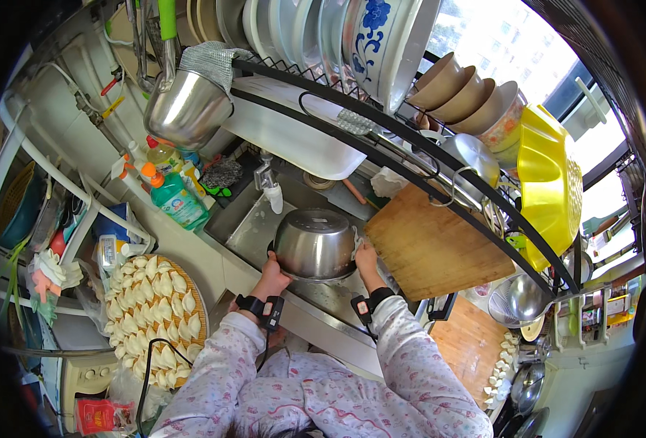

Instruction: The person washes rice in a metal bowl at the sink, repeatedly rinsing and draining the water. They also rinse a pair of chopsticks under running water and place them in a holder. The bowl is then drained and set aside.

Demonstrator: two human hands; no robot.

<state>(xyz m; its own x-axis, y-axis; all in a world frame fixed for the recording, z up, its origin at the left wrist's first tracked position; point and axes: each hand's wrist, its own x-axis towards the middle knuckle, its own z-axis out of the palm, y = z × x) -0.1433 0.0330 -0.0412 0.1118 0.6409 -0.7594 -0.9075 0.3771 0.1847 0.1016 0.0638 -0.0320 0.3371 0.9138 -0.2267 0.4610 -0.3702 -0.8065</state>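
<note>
A stainless steel pot point(314, 243) is tipped over the sink point(246, 222), its base turned upward and away from me and its rim towards me. My left hand point(274, 275) grips its left side by a dark handle. On the other side, my right hand point(367, 261) holds the pot's edge, with a whitish piece, perhaps a cloth point(357, 243), by the fingers. The pot's inside is hidden. Just beyond it stands the faucet point(271, 189) with a white spout end.
A wooden cutting board point(437, 246) leans right of the sink. Overhead runs a black dish rack point(410, 150) with plates and bowls. Green detergent point(180, 202) stands left, near a round tray of dumplings point(156, 323). More dumplings point(500, 367) line another board point(459, 339) at right.
</note>
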